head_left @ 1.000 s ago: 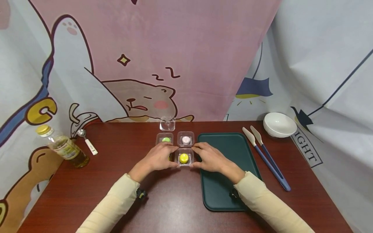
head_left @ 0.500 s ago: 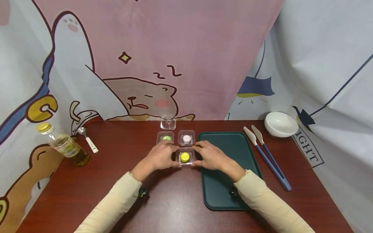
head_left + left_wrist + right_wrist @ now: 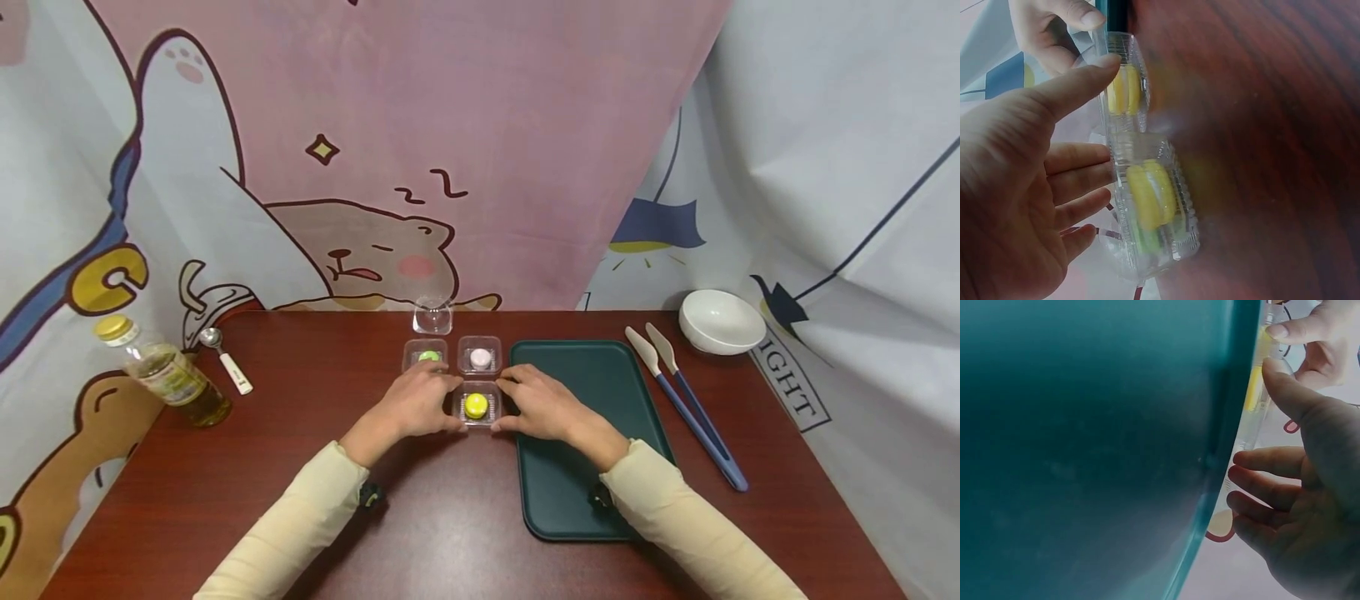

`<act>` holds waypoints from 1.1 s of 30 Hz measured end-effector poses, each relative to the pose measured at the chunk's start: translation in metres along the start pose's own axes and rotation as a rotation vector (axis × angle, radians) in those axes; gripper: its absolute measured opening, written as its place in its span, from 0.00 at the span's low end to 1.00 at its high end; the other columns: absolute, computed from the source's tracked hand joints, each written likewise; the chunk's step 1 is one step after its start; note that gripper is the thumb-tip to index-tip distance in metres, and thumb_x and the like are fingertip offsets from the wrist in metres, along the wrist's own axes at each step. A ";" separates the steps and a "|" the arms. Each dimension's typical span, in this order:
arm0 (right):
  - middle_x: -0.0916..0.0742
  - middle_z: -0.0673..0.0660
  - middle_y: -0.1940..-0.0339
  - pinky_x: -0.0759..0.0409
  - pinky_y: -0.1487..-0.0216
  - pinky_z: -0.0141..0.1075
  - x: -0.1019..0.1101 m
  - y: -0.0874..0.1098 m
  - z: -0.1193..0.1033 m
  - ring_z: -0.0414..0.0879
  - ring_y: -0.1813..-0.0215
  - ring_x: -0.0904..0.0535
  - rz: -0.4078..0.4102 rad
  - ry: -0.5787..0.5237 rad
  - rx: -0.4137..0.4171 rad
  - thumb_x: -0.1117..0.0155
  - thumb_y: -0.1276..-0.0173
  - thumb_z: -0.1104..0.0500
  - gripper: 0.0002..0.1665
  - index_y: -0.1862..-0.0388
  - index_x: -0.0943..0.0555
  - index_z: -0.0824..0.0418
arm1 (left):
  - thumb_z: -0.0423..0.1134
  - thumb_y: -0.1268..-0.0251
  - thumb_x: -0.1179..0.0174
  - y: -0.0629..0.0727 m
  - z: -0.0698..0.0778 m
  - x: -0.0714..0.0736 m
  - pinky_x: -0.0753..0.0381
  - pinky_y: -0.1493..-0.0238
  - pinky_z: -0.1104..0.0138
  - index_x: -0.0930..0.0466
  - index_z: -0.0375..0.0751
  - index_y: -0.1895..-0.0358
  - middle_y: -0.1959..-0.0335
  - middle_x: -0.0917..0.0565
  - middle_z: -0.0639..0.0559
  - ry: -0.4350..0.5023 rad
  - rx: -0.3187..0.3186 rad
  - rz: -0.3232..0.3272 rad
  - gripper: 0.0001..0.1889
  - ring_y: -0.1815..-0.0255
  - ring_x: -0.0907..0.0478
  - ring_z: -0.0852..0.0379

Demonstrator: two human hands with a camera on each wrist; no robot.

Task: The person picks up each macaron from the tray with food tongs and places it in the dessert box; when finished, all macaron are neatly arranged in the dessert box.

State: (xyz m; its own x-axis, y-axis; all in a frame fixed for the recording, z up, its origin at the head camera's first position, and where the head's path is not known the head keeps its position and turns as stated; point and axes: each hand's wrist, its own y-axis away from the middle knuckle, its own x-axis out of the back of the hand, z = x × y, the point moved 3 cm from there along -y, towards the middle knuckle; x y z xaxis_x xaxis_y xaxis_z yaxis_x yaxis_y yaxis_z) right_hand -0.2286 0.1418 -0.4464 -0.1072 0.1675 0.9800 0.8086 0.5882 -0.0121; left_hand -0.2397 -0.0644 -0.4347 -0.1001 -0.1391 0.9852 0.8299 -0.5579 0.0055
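Observation:
A clear plastic box (image 3: 491, 397) holding a yellow macaron (image 3: 476, 406) sits on the table between both hands. My left hand (image 3: 417, 402) is at its left side, thumb and fingers spread, the thumb touching the box edge in the left wrist view. My right hand (image 3: 542, 403) is at its right side over the tray's edge, thumb and fingertips near the box's corners. A second box with a yellow macaron (image 3: 1151, 194) lies under the left hand, mostly hidden in the head view. Behind stand boxes with a green macaron (image 3: 429, 356) and a pale pink macaron (image 3: 480, 358).
A dark green tray (image 3: 577, 500) lies right of the boxes. Farther right are blue-handled tongs (image 3: 697, 417) and a white bowl (image 3: 722, 322). An oil bottle (image 3: 176, 383) and measuring spoon (image 3: 228, 362) are at left. A clear plastic piece (image 3: 432, 318) stands at the back.

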 end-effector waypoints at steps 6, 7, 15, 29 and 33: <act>0.22 0.64 0.31 0.24 0.31 0.52 0.001 0.001 -0.001 0.57 0.29 0.27 -0.021 -0.027 -0.024 0.29 0.37 0.35 0.45 0.33 0.23 0.66 | 0.63 0.50 0.25 0.004 -0.002 -0.003 0.29 0.27 0.55 0.21 0.43 0.34 0.36 0.17 0.47 0.022 -0.008 0.000 0.42 0.27 0.29 0.47; 0.22 0.64 0.31 0.25 0.31 0.52 0.001 0.001 -0.001 0.57 0.29 0.28 -0.027 -0.029 -0.028 0.29 0.37 0.35 0.46 0.32 0.23 0.66 | 0.64 0.49 0.26 0.005 -0.002 -0.003 0.29 0.27 0.55 0.21 0.43 0.33 0.36 0.17 0.47 0.023 -0.015 0.006 0.42 0.27 0.29 0.47; 0.24 0.63 0.28 0.26 0.29 0.52 0.002 0.000 -0.001 0.57 0.26 0.30 -0.051 -0.042 -0.055 0.29 0.37 0.35 0.47 0.30 0.25 0.65 | 0.64 0.50 0.25 0.015 -0.008 0.003 0.32 0.25 0.49 0.26 0.44 0.28 0.31 0.21 0.47 0.069 -0.048 0.084 0.46 0.25 0.32 0.43; 0.16 0.61 0.36 0.19 0.39 0.52 0.038 -0.025 0.015 0.54 0.38 0.18 0.070 -0.246 -0.064 0.32 0.30 0.43 0.40 0.27 0.28 0.62 | 0.65 0.56 0.23 0.049 -0.046 0.019 0.40 0.22 0.45 0.34 0.47 0.23 0.26 0.28 0.43 0.184 0.085 0.227 0.55 0.23 0.37 0.39; 0.12 0.59 0.43 0.15 0.48 0.45 0.049 -0.046 0.021 0.49 0.47 0.14 0.122 -0.372 -0.093 0.35 0.27 0.47 0.33 0.28 0.25 0.59 | 0.64 0.57 0.22 0.059 -0.055 0.016 0.30 0.28 0.46 0.30 0.44 0.28 0.32 0.23 0.43 0.239 0.146 0.225 0.51 0.29 0.28 0.41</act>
State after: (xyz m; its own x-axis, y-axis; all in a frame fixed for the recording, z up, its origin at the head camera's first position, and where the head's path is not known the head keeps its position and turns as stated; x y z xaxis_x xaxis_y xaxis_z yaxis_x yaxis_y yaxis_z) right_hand -0.2832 0.1400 -0.4022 -0.1954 0.5163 0.8338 0.8755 0.4749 -0.0889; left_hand -0.2227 -0.1443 -0.4277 -0.0169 -0.4426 0.8966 0.9139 -0.3707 -0.1657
